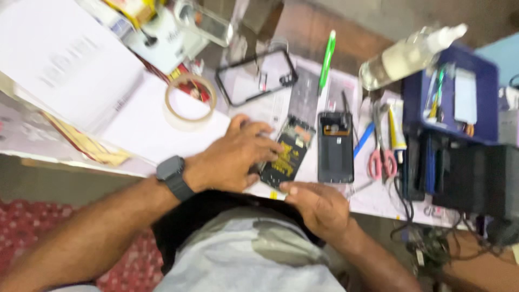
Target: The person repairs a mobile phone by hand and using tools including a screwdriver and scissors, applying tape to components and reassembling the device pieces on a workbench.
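Blurry head view, looking down at a cluttered workbench [162, 135] covered in white paper sheets. Opened phone [288, 154] lies near the front edge, tilted, back off: dark flat rectangle, black battery with yellowish print, bits of gold and green board at the top end. Left hand [235, 157] lies flat over the phone's left side, fingers spread and pressing on it, not curled around. Black smartwatch [174, 176] with a matte band on that wrist. Right hand [319, 208] sits at the table's edge just below the phone, thumb touching its lower corner; fingers loosely curled, grip cannot be told from this angle.

Just right of the phone: a separate dark back shell [335, 147], upright rectangle, orange patch near its top, apart from the phone. Further right, scissors with pink handles [381, 157], a blue tool [364, 139], a small tube [397, 130]. Behind: clear phone case with black rim [257, 75], roll of tan tape [190, 98], green pen [326, 59], clear plastic bottle [405, 54] lying tilted on a blue tray [486, 97]. Black boxy device [476, 178] with tangled cables at far right. Red patterned floor below.
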